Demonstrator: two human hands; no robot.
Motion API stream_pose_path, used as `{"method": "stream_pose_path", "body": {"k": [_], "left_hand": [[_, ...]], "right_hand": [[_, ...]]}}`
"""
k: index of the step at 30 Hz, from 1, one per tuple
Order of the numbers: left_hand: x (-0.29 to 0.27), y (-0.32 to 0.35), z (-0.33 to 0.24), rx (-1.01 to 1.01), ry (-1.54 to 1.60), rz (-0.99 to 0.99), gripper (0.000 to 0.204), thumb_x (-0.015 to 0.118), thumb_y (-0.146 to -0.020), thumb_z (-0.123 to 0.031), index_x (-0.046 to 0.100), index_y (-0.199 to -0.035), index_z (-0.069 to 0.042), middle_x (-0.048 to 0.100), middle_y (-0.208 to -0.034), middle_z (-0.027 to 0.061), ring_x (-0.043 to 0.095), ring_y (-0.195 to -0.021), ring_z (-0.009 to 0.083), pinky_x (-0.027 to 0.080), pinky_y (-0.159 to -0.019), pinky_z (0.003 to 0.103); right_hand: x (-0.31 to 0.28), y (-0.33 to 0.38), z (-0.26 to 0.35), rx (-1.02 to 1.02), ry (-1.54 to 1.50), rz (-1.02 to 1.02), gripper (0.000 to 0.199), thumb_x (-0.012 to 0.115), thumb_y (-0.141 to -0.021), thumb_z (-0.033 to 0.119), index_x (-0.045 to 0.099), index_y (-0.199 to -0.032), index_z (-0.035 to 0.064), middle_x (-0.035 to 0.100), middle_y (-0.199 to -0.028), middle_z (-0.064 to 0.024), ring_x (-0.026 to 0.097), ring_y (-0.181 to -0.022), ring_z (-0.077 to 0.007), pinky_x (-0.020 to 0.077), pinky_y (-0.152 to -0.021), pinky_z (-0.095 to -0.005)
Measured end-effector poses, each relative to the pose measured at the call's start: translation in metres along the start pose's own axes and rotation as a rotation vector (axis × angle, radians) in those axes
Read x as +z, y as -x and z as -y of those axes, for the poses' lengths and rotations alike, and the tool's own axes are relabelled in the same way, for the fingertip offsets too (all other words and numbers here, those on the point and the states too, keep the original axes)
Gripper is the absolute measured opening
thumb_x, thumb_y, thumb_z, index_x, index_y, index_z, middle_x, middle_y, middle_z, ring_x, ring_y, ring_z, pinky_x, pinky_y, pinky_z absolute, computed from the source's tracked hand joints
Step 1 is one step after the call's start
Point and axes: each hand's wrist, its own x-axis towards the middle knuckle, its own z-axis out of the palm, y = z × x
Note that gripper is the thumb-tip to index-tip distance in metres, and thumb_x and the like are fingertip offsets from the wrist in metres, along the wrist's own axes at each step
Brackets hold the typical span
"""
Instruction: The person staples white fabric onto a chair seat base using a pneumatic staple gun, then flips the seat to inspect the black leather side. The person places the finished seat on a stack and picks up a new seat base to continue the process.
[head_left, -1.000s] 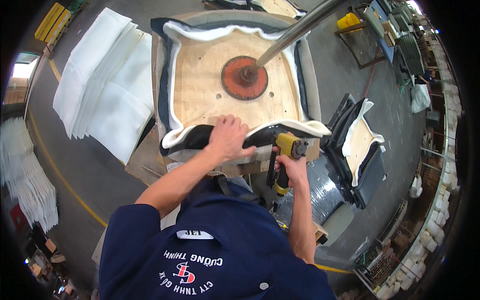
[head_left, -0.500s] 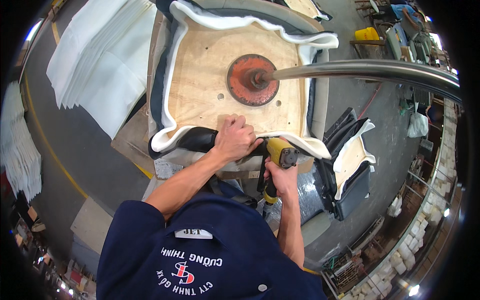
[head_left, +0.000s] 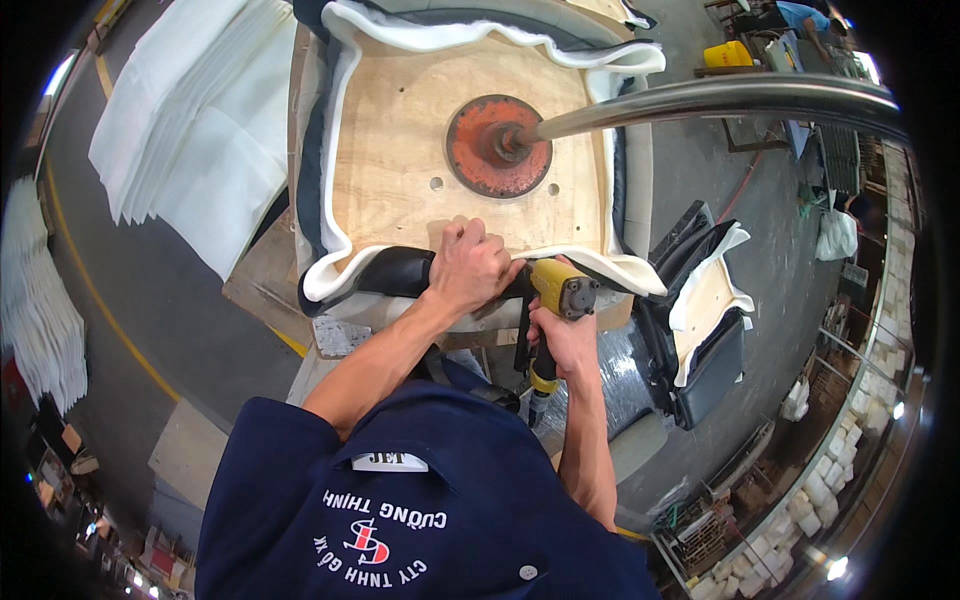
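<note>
My left hand (head_left: 468, 268) is closed over the near edge of an upside-down seat, pressing the folded black cover (head_left: 395, 273) onto the wooden panel (head_left: 385, 130). White padding (head_left: 632, 276) curls up around the panel's rim. In my right hand (head_left: 570, 342) is a yellow and black staple gun (head_left: 558, 284), gripped by its handle. Its nose meets the near edge just right of my left fingers; the exact contact point is hidden. A round red press plate (head_left: 480, 165) rests on the middle of the panel, joined to a shiny metal rod (head_left: 700, 103).
Stacked white sheets (head_left: 190, 130) lie to the left of the seat. On the right stands another padded seat (head_left: 705, 305) with black covering beside it. A yellow bucket (head_left: 727, 55) and a person (head_left: 805, 20) are at the far right.
The view has shifted slightly, so the seat and plate appear a little higher. My left hand keeps its hold on the cover, and the staple gun stays at the edge with a small tilt.
</note>
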Motion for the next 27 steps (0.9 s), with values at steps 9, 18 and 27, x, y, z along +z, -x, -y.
{"method": "stream_pose_path", "body": {"k": [9, 18, 27], "left_hand": [[0.003, 0.01, -0.003, -0.033, 0.03, -0.033, 0.037, 0.072, -0.092, -0.038, 0.071, -0.063, -0.014, 0.062, -0.071, -0.0011, 0.053, -0.086, 0.0229, 0.035, -0.083, 0.043], [0.006, 0.005, -0.011, -0.056, 0.038, -0.046, 0.035, 0.069, -0.091, -0.037, 0.075, -0.07, -0.01, 0.064, -0.071, 0.0048, 0.055, -0.091, 0.0263, 0.038, -0.087, 0.046], [-0.024, 0.01, 0.004, 0.13, -0.029, 0.086, 0.04, 0.073, -0.086, -0.046, 0.073, -0.07, -0.009, 0.06, -0.095, 0.0076, 0.053, -0.1, 0.027, 0.038, -0.091, 0.046]], "right_hand": [[0.009, 0.01, -0.011, -0.003, -0.08, 0.02, 0.087, 0.059, -0.078, -0.014, 0.038, -0.159, 0.0111, 0.067, -0.098, -0.0106, 0.063, -0.061, -0.0146, 0.0517, -0.052, -0.0283], [-0.008, 0.015, -0.026, -0.016, -0.144, 0.019, 0.089, 0.06, -0.079, -0.014, 0.035, -0.161, 0.0132, 0.07, -0.106, -0.0131, 0.062, -0.062, -0.0149, 0.0542, -0.056, -0.0283], [-0.015, 0.024, -0.034, -0.098, -0.22, -0.003, 0.09, 0.061, -0.08, -0.015, 0.035, -0.161, 0.0131, 0.07, -0.113, -0.0151, 0.062, -0.063, -0.0148, 0.055, -0.057, -0.0288]]}}
